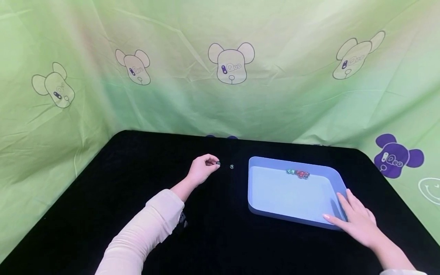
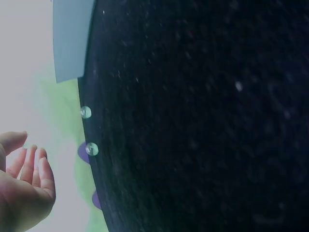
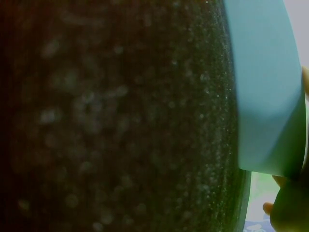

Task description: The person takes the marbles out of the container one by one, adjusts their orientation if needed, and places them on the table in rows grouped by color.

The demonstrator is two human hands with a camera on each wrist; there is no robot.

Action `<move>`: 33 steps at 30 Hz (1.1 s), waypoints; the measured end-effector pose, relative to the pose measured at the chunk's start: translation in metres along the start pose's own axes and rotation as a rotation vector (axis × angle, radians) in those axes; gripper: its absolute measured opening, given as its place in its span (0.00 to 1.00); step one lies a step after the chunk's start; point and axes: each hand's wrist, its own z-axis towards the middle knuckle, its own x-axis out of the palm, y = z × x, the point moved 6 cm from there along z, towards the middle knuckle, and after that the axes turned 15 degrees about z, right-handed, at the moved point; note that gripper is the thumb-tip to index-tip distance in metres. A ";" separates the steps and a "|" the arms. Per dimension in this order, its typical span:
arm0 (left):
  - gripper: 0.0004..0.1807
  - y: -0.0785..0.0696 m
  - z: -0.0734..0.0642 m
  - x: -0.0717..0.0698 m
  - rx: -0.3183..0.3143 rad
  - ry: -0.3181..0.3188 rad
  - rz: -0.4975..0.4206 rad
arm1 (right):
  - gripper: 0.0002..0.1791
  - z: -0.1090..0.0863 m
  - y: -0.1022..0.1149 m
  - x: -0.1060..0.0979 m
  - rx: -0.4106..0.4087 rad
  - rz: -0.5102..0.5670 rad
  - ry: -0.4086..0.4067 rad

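Observation:
My left hand hovers over the black table, its thumb and fingers bent towards each other. A small clear-green marble shows at its fingertips in the head view. In the left wrist view a gap stands between thumb and fingers, and that marble appears to lie on the table apart from them. A second glass marble lies just to the right. My right hand rests on the near right corner of a blue tray, fingers extended over its rim. Green marbles and red marbles cluster inside by the far wall.
A black cloth covers the table. Pale green curtains printed with bear heads hang behind and at both sides. A small dark object, not clear in kind, shows beneath the left forearm.

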 end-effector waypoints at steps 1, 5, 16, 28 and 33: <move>0.06 0.002 0.000 -0.001 -0.003 -0.003 0.002 | 0.46 0.000 0.000 0.000 0.001 0.000 0.001; 0.06 0.008 0.001 -0.005 -0.035 -0.011 0.012 | 0.46 0.000 0.000 0.000 0.013 -0.005 0.014; 0.06 0.026 0.006 -0.009 -0.115 -0.041 0.027 | 0.46 -0.001 0.000 0.001 0.008 0.000 0.006; 0.05 0.040 0.012 -0.011 -0.154 -0.054 0.080 | 0.46 -0.001 -0.002 0.001 0.017 -0.009 0.017; 0.05 0.044 0.013 -0.011 -0.169 -0.052 0.112 | 0.46 -0.001 -0.001 0.002 0.011 -0.008 0.014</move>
